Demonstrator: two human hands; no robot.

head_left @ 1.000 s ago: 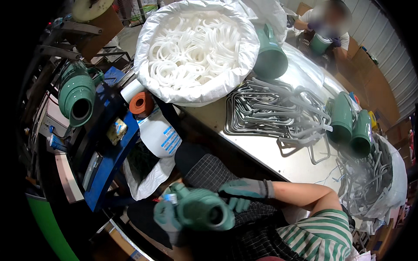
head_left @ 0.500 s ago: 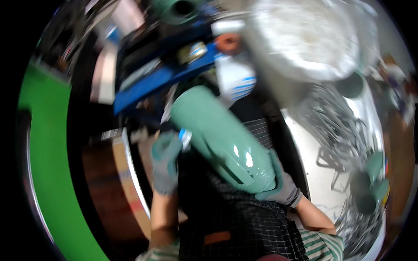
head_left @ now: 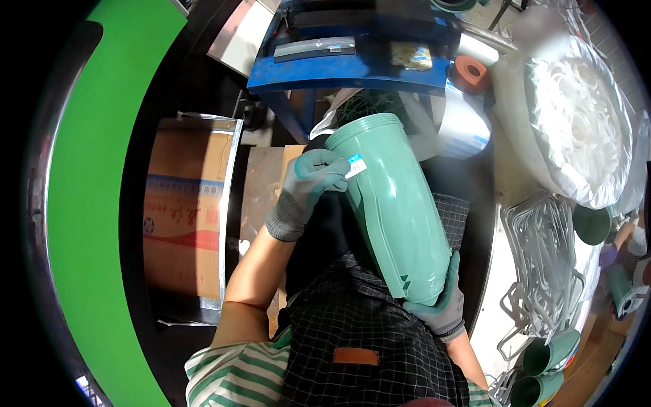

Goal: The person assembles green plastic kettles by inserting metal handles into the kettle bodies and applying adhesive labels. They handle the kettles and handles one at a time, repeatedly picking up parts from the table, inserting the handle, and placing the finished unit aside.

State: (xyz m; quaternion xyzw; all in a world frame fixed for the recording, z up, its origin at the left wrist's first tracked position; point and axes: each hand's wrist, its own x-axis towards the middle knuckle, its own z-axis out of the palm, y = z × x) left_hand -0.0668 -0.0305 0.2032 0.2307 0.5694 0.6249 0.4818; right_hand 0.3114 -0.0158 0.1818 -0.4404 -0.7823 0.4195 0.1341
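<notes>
A glossy green plastic bin [head_left: 400, 210], long and cylindrical, lies tilted across my lap with its ribbed end pointing away from me. My right hand [head_left: 442, 305], in a grey and green glove, cups its near end from the right. On the left, my gloved left hand [head_left: 310, 183] pinches a small white and blue sticker label [head_left: 356, 165] at the bin's upper side. Whether the label is stuck down or only touching cannot be seen. Beneath the bin is my black checked apron [head_left: 352, 319].
A blue bench [head_left: 319, 76] stands ahead, holding an orange tape roll [head_left: 469, 70]. To the right are a large sack of white strips [head_left: 576, 122], a heap of grey wire handles [head_left: 542, 258] and green bins [head_left: 536, 356]. A cardboard box [head_left: 183, 217] and green conveyor belt [head_left: 102, 203] are leftward.
The view has swung left and steadied. My left hand has brought the label against the bin's upper side; the bin stands more upright in view. My right hand still holds the near end.
</notes>
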